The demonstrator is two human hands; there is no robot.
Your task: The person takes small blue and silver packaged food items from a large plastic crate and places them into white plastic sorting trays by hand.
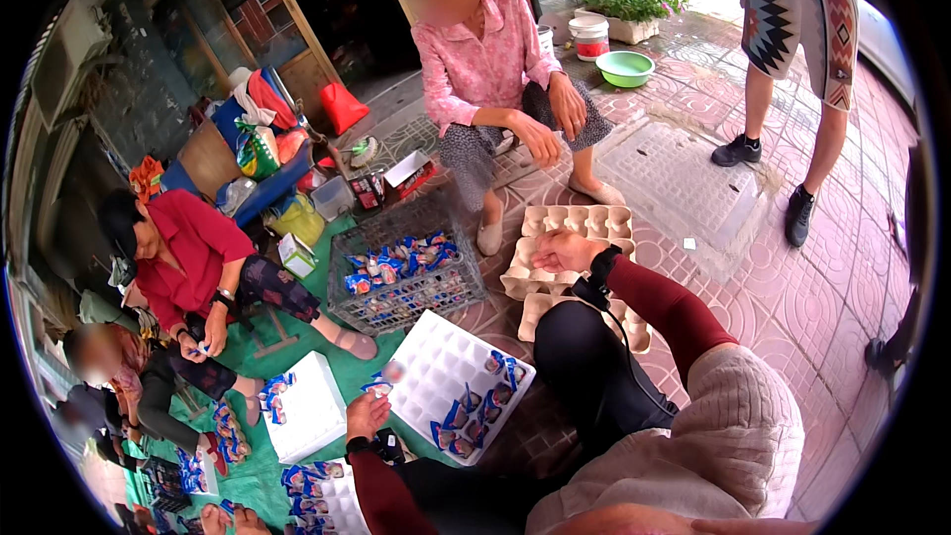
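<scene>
My left hand (368,415) is closed on a small blue-and-white packet (376,385), held at the left edge of a white molded tray (411,376). Several similar packets (485,404) stand in the hollows along that tray's near and right sides. My right arm stretches forward, and my right hand (567,251) rests on a brown pulp egg tray (584,221), its fingers bent over the ridges. No separate object shows in that hand. A second pulp egg tray (634,329) lies nearer, partly hidden by my knee.
A dark plastic crate (406,309) holds many packets. Another white tray (312,401) lies on the green mat (378,349). A person in a pink shirt (480,54) sits ahead; one in red (203,253) sits left, handling a packet. Someone in patterned shorts (797,35) stands right.
</scene>
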